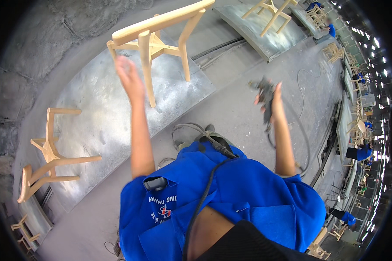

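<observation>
My left hand is raised with fingers apart, just below and beside a bare wooden chair frame that stands on a grey metal sheet; the hand is blurred and I cannot tell if it touches a leg. My right hand is shut on a dark power tool held up over the concrete floor. A black cable runs from the tool's side across my blue shirt.
A second wooden chair frame lies tipped at the left on the same metal sheet. More chair frames stand on another sheet at the top. Hoses coil on the floor. People in blue work at benches on the right.
</observation>
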The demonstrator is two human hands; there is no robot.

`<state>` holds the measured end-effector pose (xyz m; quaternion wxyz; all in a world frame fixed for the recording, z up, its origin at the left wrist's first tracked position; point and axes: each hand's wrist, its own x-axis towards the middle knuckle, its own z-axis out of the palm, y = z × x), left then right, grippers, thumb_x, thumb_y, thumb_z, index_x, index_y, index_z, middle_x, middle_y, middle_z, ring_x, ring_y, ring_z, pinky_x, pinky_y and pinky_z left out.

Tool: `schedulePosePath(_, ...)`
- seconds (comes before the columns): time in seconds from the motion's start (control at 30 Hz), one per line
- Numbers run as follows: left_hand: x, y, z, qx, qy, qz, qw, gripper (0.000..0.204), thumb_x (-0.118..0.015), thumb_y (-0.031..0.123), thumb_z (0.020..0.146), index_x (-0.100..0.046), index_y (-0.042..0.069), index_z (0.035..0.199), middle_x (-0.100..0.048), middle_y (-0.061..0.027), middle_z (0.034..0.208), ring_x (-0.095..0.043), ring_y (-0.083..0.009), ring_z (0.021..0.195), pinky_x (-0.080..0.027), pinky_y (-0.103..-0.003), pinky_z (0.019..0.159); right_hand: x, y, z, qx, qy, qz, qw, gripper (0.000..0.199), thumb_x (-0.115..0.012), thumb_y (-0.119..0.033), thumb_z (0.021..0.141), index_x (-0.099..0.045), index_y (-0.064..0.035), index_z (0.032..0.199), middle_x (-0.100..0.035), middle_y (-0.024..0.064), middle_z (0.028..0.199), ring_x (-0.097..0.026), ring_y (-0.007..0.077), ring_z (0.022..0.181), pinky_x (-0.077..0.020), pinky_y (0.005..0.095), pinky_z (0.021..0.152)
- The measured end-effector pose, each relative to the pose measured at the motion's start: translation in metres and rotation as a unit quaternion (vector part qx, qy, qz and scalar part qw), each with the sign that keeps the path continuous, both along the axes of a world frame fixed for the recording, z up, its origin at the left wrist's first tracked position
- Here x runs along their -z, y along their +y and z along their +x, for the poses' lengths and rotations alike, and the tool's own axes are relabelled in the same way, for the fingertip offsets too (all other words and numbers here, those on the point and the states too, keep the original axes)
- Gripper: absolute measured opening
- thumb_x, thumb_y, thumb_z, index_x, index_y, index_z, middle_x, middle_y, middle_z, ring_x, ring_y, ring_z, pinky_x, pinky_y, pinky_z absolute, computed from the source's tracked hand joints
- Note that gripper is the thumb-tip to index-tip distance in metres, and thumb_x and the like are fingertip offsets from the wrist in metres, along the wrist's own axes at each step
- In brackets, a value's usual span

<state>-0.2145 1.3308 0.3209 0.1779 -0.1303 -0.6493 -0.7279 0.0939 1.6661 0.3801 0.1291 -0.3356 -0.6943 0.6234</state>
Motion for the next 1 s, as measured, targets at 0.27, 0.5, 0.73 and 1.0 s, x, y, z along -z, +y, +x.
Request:
schedulePosePath(0.27,-0.055,-0.012,-0.101,0.093,-0.061,0.097,0.989,0.049,-0.042,0.034,0.109,-0.057,-0.004,0.137,-0.058,-0.0163,0.138,-0.05,-0.0257,0.135,-0.034,-0.039,0.119,0.1,-0.05,0.07,0.072,-0.041,-0.251,0.965,0.082,-0.038,-0.075,0.097,-0.038,-0.0137,0.151,-0.069,0.0092,0.089,-0.071,0.0214,0.082,-0.0451,0.0273,0.053)
schedulePosePath(0.5,-0.044,-0.017,-0.022,0.045,-0.034,-0.052,0.997,0.045,-0.039,0.026,0.11,-0.058,-0.006,0.136,-0.06,-0.0156,0.138,-0.054,-0.0248,0.133,-0.038,-0.039,0.117,0.087,0.019,0.023,0.068,0.024,-0.172,0.983,0.049,-0.054,-0.049,0.103,-0.06,-0.0059,0.125,-0.073,0.013,0.109,-0.072,0.0238,0.102,-0.0511,0.0262,0.071)
schedulePosePath(0.73,-0.02,-0.009,0.133,0.115,0.085,-0.204,0.968,0.056,-0.066,0.044,0.098,-0.064,0.0,0.132,-0.062,-0.0225,0.136,-0.056,-0.0337,0.133,-0.045,-0.046,0.109,0.089,0.075,-0.018,0.081,0.057,-0.298,0.949,0.049,-0.048,-0.052,0.104,-0.059,-0.0073,0.119,-0.07,0.0169,0.12,-0.068,0.0269,0.115,-0.0522,0.0264,0.069)
schedulePosePath(1.0,-0.027,0.089,0.133,0.117,0.141,-0.171,0.968,0.089,-0.08,0.07,0.067,-0.063,0.007,0.127,-0.058,-0.0244,0.14,-0.054,-0.0401,0.132,-0.033,-0.058,0.114,0.095,0.117,-0.065,-0.028,0.069,-0.256,0.964,0.058,-0.044,-0.062,0.102,-0.056,-0.0074,0.117,-0.067,0.0089,0.095,-0.068,0.0188,0.091,-0.0417,0.0206,0.049)
